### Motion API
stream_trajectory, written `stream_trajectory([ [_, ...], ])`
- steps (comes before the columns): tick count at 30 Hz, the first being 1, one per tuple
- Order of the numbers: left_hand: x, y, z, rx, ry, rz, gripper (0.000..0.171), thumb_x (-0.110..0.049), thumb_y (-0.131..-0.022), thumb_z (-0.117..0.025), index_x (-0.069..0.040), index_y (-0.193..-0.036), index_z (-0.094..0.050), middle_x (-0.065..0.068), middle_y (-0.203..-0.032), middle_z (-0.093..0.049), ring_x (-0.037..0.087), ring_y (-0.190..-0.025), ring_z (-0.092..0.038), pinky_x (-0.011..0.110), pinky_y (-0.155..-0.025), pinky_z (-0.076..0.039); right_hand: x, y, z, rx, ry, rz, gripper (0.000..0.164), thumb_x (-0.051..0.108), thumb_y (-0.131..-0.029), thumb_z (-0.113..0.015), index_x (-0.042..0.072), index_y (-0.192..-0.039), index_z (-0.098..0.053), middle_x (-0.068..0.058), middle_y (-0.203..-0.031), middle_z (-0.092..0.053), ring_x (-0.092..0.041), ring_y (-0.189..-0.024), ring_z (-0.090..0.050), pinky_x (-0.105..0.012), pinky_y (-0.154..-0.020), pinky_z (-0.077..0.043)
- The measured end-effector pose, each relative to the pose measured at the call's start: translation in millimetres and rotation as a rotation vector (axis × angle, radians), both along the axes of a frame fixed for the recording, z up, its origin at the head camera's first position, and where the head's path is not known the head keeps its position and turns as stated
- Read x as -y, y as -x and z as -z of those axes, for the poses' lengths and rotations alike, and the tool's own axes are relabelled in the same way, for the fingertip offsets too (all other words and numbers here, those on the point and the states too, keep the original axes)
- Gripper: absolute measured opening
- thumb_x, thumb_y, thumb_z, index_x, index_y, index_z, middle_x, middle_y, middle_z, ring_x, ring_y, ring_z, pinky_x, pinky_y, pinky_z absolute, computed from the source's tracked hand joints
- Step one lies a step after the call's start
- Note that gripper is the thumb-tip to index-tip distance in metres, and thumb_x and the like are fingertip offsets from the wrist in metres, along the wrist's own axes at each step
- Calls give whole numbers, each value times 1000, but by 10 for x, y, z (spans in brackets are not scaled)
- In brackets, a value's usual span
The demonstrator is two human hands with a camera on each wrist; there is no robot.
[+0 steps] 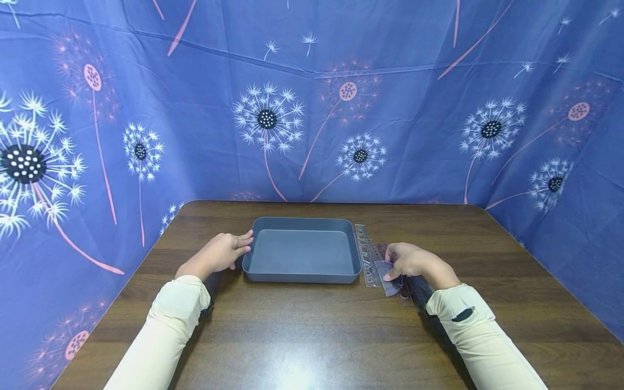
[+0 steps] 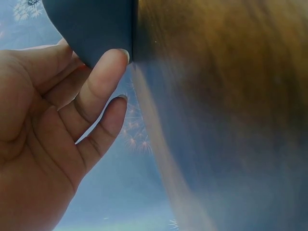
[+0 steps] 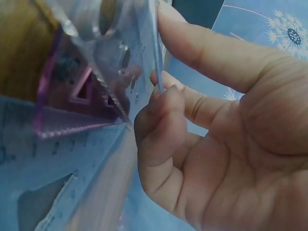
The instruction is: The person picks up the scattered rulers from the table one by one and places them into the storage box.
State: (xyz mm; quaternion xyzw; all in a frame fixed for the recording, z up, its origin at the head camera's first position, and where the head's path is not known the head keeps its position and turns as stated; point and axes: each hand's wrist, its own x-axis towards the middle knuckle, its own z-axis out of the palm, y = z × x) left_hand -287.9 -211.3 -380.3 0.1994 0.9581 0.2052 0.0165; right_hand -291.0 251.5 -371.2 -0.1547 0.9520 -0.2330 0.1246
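A shallow grey-blue tray [image 1: 302, 277] rests on the wooden table. Beside its left wall is my left hand [image 1: 219, 253], its fingertips touching the tray wall [image 2: 96, 29] near a corner with the fingers mostly extended. To the right of the tray, my right hand [image 1: 408, 261] pinches a clear half-round protractor [image 1: 388, 277] between thumb and fingers. Under and around it lie a clear stencil ruler [image 1: 366, 257] with cut-out shapes and a pink-tinted set square [image 3: 72, 103]. A further clear piece with a cut-out and printed scale [image 3: 57, 163] shows close to the right wrist camera.
The brown table [image 1: 292, 336] stretches in front of the tray and to both sides. Behind it hangs a blue dandelion-print cloth [image 1: 312, 124], which also covers the left and right sides.
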Motion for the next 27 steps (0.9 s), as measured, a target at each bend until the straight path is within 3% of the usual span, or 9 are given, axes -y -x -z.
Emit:
stream_trajectory([
  [6,-9,2,-2,6,-8,-8,41,-17,-102,-56,-3,-141,-54,12,-153,-40,15,-49,-59,34,-71,-51,-17,-4,-69,97,75,39,30,2,-79,-80,-3,-98,-57,1,-63,-47,-10,-52,-44,-24,-50,-39],
  [11,-11,11,6,8,-4,-4,41,-17,-102,-56,-3,-141,-54,12,-153,-40,15,-49,-59,32,-69,-50,-47,-65,-171,152,162,34,45,-1,-86,-72,-11,-125,-52,-11,-82,-59,-10,-49,-47,-23,-46,-42],
  [15,-8,9,8,8,-5,-2,40,-17,-102,-56,-2,-140,-55,12,-153,-40,15,-49,-59,31,-68,-50,-82,-104,-265,138,193,36,50,-3,-87,-70,-9,-133,-50,-9,-77,-58,-10,-49,-48,-24,-46,-42],
  [19,-8,7,10,4,-6,1,40,-16,-102,-56,-2,-139,-55,13,-152,-41,15,-49,-58,30,-67,-49,-92,-117,-369,28,174,47,46,1,-89,-70,-6,-131,-52,-4,-69,-57,-14,-52,-53,-28,-49,-46],
  [27,-13,9,6,8,-12,3,40,-15,-102,-56,-1,-140,-55,14,-152,-40,14,-52,-60,29,-65,-49,42,-145,-505,-418,190,168,37,16,-94,-69,2,-126,-58,-9,-85,-68,-18,-68,-60,-35,-61,-46],
])
